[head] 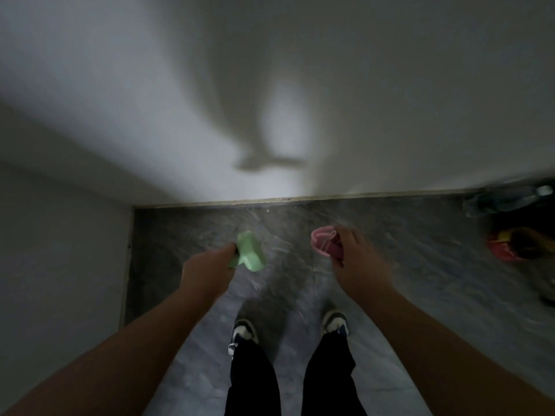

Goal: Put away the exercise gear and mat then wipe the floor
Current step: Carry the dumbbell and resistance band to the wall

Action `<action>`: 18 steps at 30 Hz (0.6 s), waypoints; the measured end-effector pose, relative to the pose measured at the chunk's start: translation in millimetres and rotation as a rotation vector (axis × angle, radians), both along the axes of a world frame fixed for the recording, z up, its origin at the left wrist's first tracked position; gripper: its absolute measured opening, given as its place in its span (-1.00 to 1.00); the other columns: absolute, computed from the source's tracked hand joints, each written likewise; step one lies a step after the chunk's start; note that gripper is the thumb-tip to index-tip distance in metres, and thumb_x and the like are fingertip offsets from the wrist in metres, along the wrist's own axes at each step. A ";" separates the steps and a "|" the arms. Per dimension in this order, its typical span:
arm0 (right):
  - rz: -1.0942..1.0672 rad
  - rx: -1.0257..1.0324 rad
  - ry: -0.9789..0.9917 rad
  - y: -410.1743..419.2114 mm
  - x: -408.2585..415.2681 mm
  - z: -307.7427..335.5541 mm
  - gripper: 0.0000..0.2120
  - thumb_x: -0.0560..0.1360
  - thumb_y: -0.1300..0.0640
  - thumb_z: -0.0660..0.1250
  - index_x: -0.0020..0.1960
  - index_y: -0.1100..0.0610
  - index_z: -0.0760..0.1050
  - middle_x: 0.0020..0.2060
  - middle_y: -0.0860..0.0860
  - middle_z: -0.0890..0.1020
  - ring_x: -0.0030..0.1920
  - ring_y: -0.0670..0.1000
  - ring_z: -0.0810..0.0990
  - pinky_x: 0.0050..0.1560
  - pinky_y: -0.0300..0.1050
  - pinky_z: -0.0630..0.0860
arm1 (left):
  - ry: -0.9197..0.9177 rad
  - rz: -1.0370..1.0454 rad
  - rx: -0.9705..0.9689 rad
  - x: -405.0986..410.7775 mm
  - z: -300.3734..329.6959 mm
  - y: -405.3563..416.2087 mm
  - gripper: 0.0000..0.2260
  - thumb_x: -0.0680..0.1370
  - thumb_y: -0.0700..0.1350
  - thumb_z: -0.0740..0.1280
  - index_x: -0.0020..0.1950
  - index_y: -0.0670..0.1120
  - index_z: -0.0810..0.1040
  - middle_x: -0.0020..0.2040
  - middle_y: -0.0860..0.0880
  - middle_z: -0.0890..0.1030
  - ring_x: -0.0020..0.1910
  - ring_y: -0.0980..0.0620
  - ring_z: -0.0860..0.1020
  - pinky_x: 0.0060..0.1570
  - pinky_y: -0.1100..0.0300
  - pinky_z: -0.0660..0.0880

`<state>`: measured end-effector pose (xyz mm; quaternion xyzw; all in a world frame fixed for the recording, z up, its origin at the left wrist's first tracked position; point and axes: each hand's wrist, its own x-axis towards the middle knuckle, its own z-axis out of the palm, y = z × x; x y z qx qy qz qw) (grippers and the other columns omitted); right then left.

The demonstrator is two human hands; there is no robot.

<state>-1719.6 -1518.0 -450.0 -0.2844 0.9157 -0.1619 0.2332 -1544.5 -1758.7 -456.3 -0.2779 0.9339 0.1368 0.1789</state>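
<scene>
I stand on a grey marbled floor [405,250] facing a white wall, and the picture is dim and blurred. My left hand [207,271] grips a light green dumbbell [249,253], whose blocky end sticks out past my fingers. My right hand [357,259] holds a pink dumbbell [322,243], with the fingers curled round its handle. Both hands are held out in front of me above the floor. No mat is in view.
The white wall [300,70] meets the floor just ahead. A second wall [60,250] closes the left side. A clear plastic bottle [507,199] lies by the wall at the right. A red and yellow object [516,243] sits below it. My two shoes [243,330] stand on the floor.
</scene>
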 end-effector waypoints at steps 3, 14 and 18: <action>0.029 -0.042 -0.018 -10.5 -12.5 -95.6 -0.58 0.46 0.05 0.31 0.30 -0.03 0.36 0.14 0.04 0.54 0.08 0.13 0.56 -0.05 0.08 0.56 | -0.005 -0.039 -0.043 -12.1 -94.5 -9.9 -0.77 0.58 -0.01 0.28 0.24 0.06 0.46 -0.13 0.01 0.63 -0.20 -0.04 0.62 -0.29 0.17 0.29; 0.233 -0.067 0.137 -53.6 -65.1 -371.4 -0.56 0.46 -0.08 0.26 0.32 -0.08 0.34 0.13 0.00 0.58 0.02 0.12 0.59 -0.06 -0.02 0.52 | -0.015 -0.161 -0.164 -77.6 -391.4 -44.5 -0.73 0.57 0.00 0.27 0.27 0.16 0.41 -0.10 0.02 0.65 -0.23 -0.03 0.61 -0.29 0.14 0.43; 0.270 -0.203 0.145 -71.0 -77.8 -417.2 -0.67 0.53 -0.14 0.21 0.28 -0.15 0.37 0.14 -0.07 0.56 0.07 -0.01 0.52 -0.09 -0.14 0.40 | 0.033 -0.244 -0.219 -96.6 -456.0 -68.4 -0.73 0.55 -0.03 0.31 0.25 0.11 0.45 -0.06 0.01 0.68 -0.15 -0.05 0.65 -0.21 0.15 0.46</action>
